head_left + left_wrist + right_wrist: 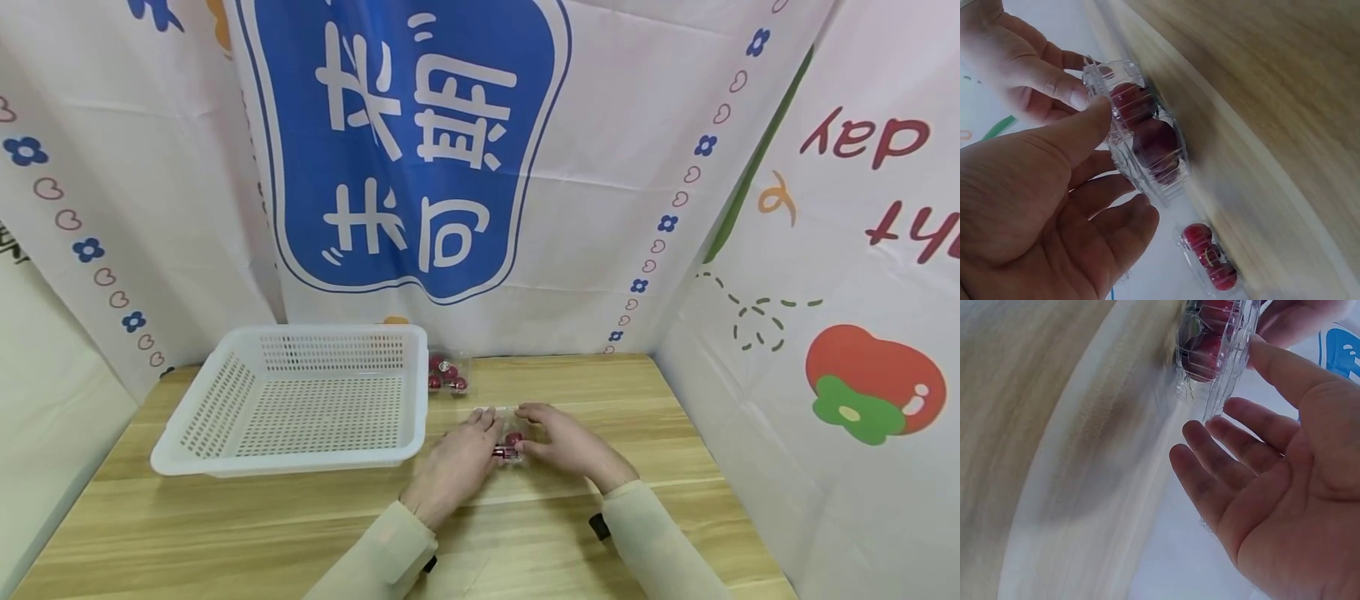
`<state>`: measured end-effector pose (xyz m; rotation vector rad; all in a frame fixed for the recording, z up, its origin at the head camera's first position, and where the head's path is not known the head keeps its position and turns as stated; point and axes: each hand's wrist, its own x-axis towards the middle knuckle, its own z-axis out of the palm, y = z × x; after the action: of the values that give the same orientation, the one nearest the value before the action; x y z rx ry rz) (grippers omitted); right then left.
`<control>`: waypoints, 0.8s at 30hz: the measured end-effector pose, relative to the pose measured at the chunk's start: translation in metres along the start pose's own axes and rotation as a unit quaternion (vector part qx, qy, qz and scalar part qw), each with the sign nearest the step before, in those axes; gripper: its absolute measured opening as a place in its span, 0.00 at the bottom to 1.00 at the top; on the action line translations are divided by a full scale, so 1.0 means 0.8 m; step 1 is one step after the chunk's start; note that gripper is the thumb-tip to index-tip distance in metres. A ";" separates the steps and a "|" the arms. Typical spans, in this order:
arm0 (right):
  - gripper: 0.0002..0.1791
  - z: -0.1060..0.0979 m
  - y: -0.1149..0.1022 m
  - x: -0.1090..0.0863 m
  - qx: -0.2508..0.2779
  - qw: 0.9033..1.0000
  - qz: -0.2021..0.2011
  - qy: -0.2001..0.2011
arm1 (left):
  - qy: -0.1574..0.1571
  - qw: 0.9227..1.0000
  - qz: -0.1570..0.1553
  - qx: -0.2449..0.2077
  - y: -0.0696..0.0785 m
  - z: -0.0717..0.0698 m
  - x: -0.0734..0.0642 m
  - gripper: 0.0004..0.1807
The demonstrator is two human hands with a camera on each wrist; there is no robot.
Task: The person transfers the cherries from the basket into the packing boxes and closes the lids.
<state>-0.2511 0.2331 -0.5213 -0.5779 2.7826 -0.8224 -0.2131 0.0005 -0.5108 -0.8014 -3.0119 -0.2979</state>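
Note:
A clear plastic clamshell box (pixel 512 425) holding dark red, cherry-like fruit (pixel 1155 140) rests on the wooden table between both hands. My left hand (pixel 461 458) lies at its left side, the thumb on the lid and the fingers along the edge. At the right side, my right hand (pixel 573 446) touches the lid with its thumb and fingertips, its fingers fairly straight in the right wrist view. The palms hide part of the box from above. Behind it stands a second clear box (pixel 450 372) of similar red fruit, apart from both hands.
A white perforated plastic basket (pixel 288 465) stands on the left of the wooden table (pixel 525 542), beside the second fruit box. Printed white cloth (pixel 622 108) hangs along the table's back and right sides.

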 end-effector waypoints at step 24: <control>0.32 0.002 0.009 -0.003 0.319 0.934 0.156 -0.028 | 0.021 1.000 0.006 -0.020 -0.002 0.003 0.023 0.35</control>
<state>-0.2509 0.2393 -0.5263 -0.0392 2.2559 -1.4904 -0.2294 0.0086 -0.5121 -0.8044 -2.9711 -0.3703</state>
